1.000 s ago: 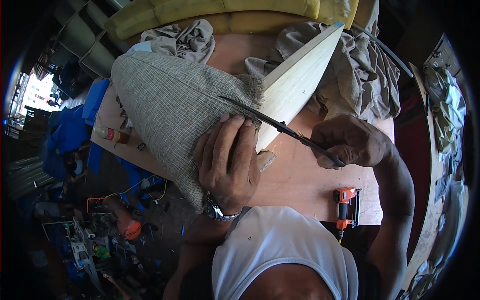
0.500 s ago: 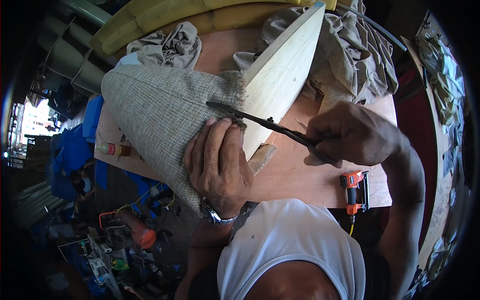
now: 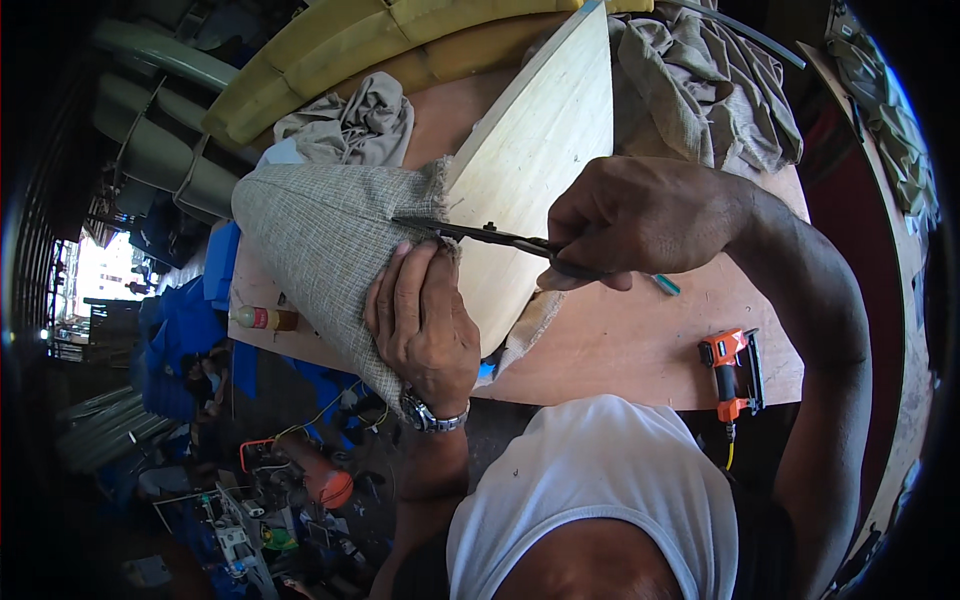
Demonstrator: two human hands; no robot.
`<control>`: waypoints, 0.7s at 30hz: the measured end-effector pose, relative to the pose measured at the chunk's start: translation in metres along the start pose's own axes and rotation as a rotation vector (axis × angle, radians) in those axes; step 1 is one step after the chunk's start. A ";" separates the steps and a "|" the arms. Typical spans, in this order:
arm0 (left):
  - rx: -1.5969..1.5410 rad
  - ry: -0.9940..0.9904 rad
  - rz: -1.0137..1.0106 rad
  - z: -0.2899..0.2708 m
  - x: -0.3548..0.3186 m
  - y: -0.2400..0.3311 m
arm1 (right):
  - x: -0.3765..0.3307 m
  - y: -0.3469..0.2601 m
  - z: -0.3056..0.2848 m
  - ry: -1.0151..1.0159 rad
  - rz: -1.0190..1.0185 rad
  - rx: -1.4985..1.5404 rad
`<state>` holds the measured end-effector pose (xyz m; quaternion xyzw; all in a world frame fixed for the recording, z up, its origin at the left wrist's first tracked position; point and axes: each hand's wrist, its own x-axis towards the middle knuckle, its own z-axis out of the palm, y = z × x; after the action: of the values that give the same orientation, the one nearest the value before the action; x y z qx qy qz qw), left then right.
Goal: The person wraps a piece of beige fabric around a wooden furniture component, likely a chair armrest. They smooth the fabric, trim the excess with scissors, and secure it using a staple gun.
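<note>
Grey-beige woven fabric (image 3: 310,230) with a frayed edge covers one end of a pale wooden board (image 3: 545,140), which stands angled on the table. My right hand (image 3: 650,215) is closed round the handles of dark metal scissors (image 3: 492,236). Their blades point left and lie at the fabric near its frayed edge, partly inside a fold. My left hand (image 3: 420,325), with a watch on the wrist, grips the fabric just below the blades. Its fingers press on the cloth, and its thumb is hidden. A loose fabric flap (image 3: 530,330) hangs at the board's near edge.
An orange-and-black staple gun (image 3: 728,365) with a yellow hose lies at the table's near right. A small bottle (image 3: 265,318) sits at the left edge. Yellow foam (image 3: 370,50) and crumpled cloths (image 3: 690,90) line the back. A teal stick-like item (image 3: 666,284) is below my right hand.
My right hand and the scissors have moved left and up, with the blades further into the fabric. The board and fabric sit slightly further left in view. My left hand keeps its hold.
</note>
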<state>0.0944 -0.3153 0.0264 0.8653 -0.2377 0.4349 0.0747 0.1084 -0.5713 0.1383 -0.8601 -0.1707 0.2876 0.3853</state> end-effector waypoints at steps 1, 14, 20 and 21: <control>0.005 -0.002 0.005 0.000 0.001 -0.001 | 0.001 0.002 0.000 0.012 -0.015 -0.007; -0.483 -0.410 -0.073 -0.048 0.041 -0.029 | -0.016 0.321 0.242 0.475 0.529 0.441; -0.627 -0.935 0.001 -0.058 0.097 -0.092 | -0.033 0.372 0.336 0.466 0.772 0.077; -0.643 -0.976 0.052 -0.054 0.108 -0.091 | -0.036 0.326 0.315 0.524 0.882 -0.127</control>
<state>0.1538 -0.2546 0.1516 0.8932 -0.3857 -0.1066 0.2048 -0.0936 -0.6220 -0.2660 -0.9150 0.2936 0.1866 0.2043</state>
